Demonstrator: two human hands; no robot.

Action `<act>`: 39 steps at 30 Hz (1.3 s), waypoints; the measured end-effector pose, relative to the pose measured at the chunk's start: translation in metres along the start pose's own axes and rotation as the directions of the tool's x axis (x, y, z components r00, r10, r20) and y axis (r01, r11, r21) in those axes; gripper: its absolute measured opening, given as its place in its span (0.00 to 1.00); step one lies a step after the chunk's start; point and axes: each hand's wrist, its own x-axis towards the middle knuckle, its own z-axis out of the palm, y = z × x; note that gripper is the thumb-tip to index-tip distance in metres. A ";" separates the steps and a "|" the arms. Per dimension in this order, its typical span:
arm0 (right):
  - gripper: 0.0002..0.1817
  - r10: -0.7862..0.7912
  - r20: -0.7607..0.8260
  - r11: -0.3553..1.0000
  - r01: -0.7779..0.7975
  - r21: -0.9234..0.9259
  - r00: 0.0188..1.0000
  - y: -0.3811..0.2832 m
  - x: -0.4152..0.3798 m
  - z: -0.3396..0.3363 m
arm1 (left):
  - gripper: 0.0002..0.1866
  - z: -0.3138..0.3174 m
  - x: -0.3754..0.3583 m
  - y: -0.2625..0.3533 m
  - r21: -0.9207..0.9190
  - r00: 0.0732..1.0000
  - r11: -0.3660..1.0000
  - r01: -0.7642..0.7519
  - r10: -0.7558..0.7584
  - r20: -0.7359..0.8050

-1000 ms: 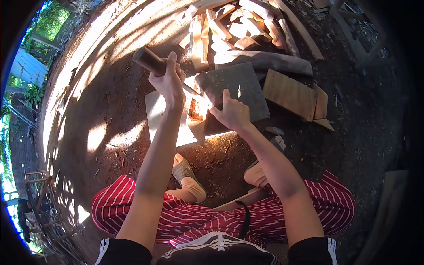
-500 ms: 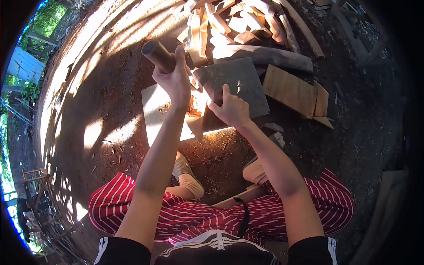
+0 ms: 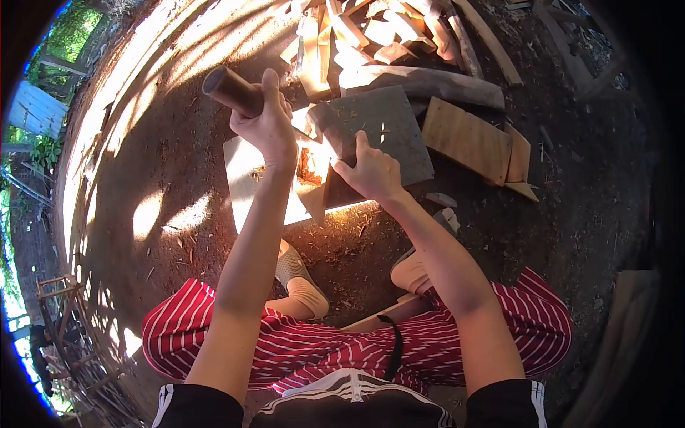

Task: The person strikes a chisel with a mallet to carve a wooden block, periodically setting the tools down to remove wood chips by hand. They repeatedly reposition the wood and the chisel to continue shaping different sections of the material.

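Observation:
My left hand [image 3: 267,132] is wrapped round a thick, round wooden handle [image 3: 232,91], its blunt end pointing up and left. What the handle leads to is mostly hidden by the hand and by glare. My right hand [image 3: 374,167] is closed on the near side of a dark brown wood block [image 3: 337,132], index finger stretched along it. Beside the block, between my hands, is a sunlit orange patch of cut wood [image 3: 309,167]. Under both hands lies a flat board [image 3: 399,143], grey in shade and bright at its left side, with small chips on it.
Split wood pieces [image 3: 389,32] are heaped beyond the board, with a thick log [image 3: 428,84] in front. To the right lies a plywood piece [image 3: 467,139]. My feet [image 3: 303,292] are close to the board's near edge. Wood chips are scattered over the dirt ground [image 3: 178,264].
My left hand has shifted left with the handle, which now tilts further left. My right hand and the wood block have stayed in almost the same place.

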 end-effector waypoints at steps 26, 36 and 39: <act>0.39 0.018 0.010 1.000 -0.018 0.023 1.000 0.005 0.007 -0.003 | 0.12 -0.007 0.004 -0.023 0.150 0.981 0.976 -0.159 0.139 0.135; 0.18 -0.590 -0.381 0.611 0.702 0.364 0.712 -0.117 -0.010 -0.216 | 0.11 0.003 -0.017 -0.017 0.287 0.972 0.936 -0.202 0.157 0.174; 0.24 -0.665 -0.342 0.713 0.700 -0.028 0.664 -0.137 -0.023 -0.209 | 0.11 -0.001 -0.010 -0.022 0.227 0.954 0.930 -0.290 0.263 0.142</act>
